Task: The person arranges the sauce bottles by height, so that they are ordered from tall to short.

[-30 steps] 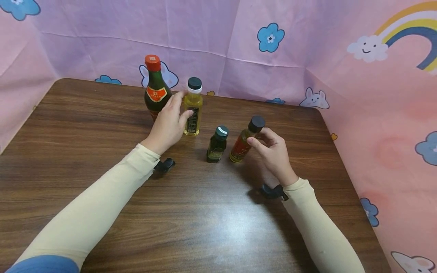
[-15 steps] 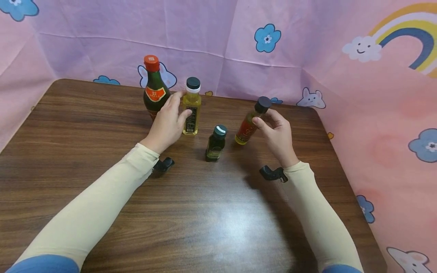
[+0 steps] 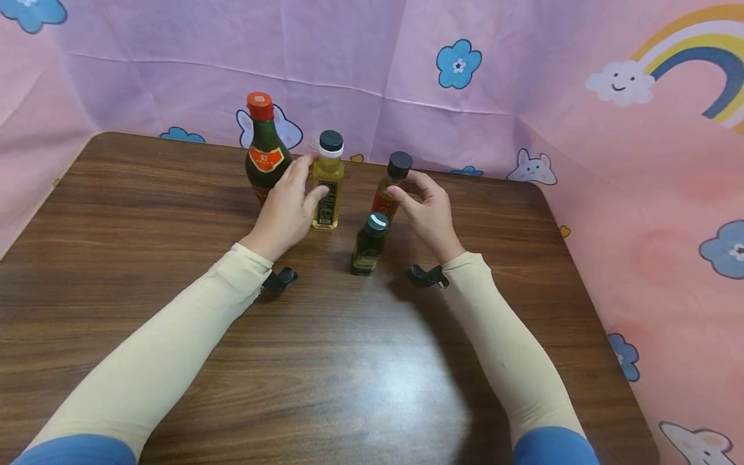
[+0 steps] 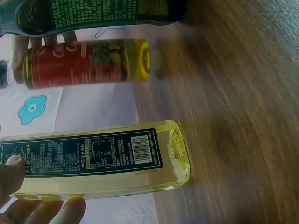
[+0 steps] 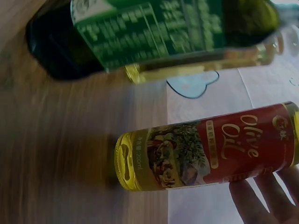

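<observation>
My left hand (image 3: pixel 286 210) holds an upright bottle of yellow oil (image 3: pixel 328 197) with a dark cap; thumb and fingertips lie on opposite sides of it in the left wrist view. My right hand (image 3: pixel 429 210) grips a black-capped olive oil bottle (image 5: pixel 210 149) with a red label, thumb in front and fingers behind. Its base shows apart from its shadow on the table in the left wrist view. A small dark green bottle (image 3: pixel 367 248) stands nearer the body and hides the olive oil bottle's lower part in the head view.
A tall green bottle (image 3: pixel 266 152) with a red cap stands behind my left hand. The brown wooden table (image 3: pixel 279 387) ends at a pink patterned cloth (image 3: pixel 349 58) at the back and sides. Black camera mounts (image 3: pixel 429 276) hang under both wrists.
My right hand has lifted the olive oil bottle from beside the small green one, carried it back and then left, behind that bottle. The left hand has stayed on the yellow oil bottle.
</observation>
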